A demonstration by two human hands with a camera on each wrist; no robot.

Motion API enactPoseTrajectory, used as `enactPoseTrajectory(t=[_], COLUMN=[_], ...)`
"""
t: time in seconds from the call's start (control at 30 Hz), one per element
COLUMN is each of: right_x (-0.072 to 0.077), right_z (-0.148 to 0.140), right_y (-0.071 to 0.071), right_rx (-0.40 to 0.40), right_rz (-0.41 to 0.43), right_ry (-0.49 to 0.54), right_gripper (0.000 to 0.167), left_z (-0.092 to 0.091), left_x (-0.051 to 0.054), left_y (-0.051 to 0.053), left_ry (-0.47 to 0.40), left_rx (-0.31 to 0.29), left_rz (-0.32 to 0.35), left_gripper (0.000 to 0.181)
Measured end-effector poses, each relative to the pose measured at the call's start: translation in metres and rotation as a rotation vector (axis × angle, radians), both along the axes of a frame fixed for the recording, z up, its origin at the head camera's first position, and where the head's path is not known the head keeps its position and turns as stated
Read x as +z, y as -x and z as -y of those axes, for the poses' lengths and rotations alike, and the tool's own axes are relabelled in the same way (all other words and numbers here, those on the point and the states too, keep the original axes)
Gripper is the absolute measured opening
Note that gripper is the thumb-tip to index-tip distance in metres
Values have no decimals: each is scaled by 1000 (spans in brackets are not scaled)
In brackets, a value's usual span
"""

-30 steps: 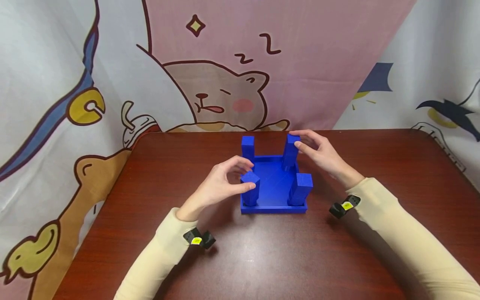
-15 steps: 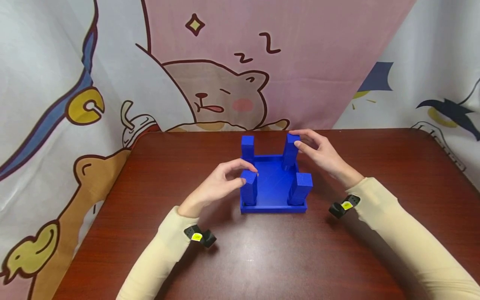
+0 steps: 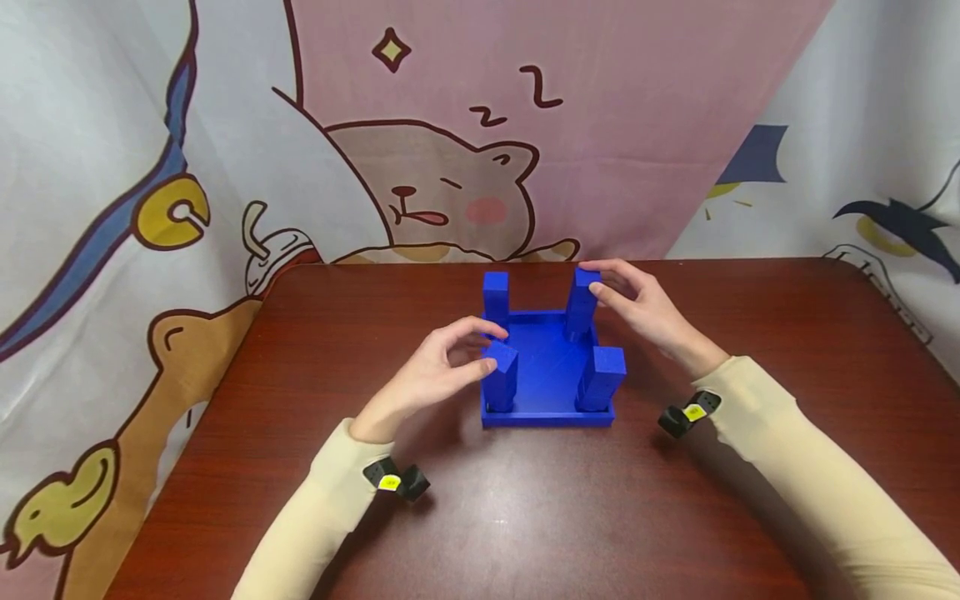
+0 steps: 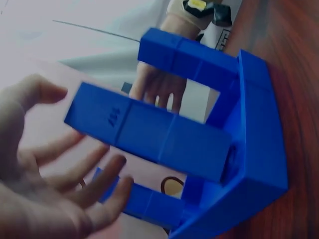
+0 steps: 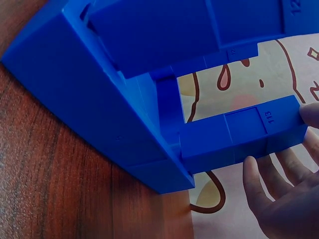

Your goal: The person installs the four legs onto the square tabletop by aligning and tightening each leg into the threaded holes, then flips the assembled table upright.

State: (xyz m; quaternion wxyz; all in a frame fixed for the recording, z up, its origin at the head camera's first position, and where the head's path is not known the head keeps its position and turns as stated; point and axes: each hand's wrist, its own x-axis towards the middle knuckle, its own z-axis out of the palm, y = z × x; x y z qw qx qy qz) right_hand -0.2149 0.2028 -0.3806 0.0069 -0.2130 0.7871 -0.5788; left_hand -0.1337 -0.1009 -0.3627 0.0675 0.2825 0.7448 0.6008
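A square blue tray point(image 3: 551, 420) with low walls stands on the table, an upright blue post at each corner. My left hand point(image 3: 429, 371) is around the top of the front-left post point(image 3: 501, 385), thumb and fingers spread. In the left wrist view a small gap shows between the thumb and this post point(image 4: 144, 132), which is turned askew to the tray. My right hand point(image 3: 647, 310) holds the upper end of the back-right post point(image 3: 580, 310) between thumb and fingers. That post point(image 5: 244, 134) bears raised digits in the right wrist view.
The front-right post point(image 3: 602, 379) and back-left post point(image 3: 496, 292) stand untouched at their corners. Beneath everything lies a brown wooden table point(image 3: 525, 517). A printed cloth point(image 3: 600, 108) hangs behind the table's far edge.
The front-left post has turned about its length, first square to the tray, then askew again. My left fingers have shifted and opened around its top. The right hand stays put.
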Motion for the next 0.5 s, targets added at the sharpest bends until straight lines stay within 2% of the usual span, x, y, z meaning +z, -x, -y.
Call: enactPoseTrajectory(t=[0.17,0.27,0.37,0.5], right_x=[2,2,1,1], right_z=[0,0,0,1], right_y=[-1,-1,-1,-1], right_rx=[-7,-5,-2,-1], right_rz=[4,6,7,8], right_ry=[5,11,12,12], right_gripper=[38,38,38,38], left_z=[-8,-13,-15,-13], left_x=[4,4,4,4], left_y=[-11,-15,-15,-13], left_ry=[85,136,134,85], left_rx=[171,249,285,281], left_rz=[-5,-25,-17,14], left_gripper=[34,39,39,36])
